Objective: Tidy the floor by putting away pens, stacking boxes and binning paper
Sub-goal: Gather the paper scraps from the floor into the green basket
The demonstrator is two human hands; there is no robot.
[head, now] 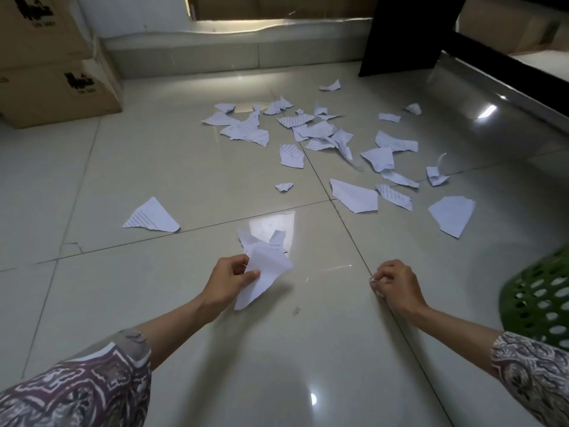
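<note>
Dim indoor light, cool cast. Main source is a bright strip under the blind [277, 21] at 12 o'clock. Glossy floor tiles [154, 167] throw glare patches at centre, 2 o'clock and 6 o'clock. Soft shadows under both arms, falling toward 6 o'clock. Wide-angle bending at the edges; green basket [542, 303] at 3 o'clock is motion-blurred, boxes [55, 72] at 10 o'clock soft.

torn paper scraps [320, 140] scattered, boxes [52, 57] stacked

open tiled floor [172, 167] ahead, green basket [542, 306] crowding right
</note>
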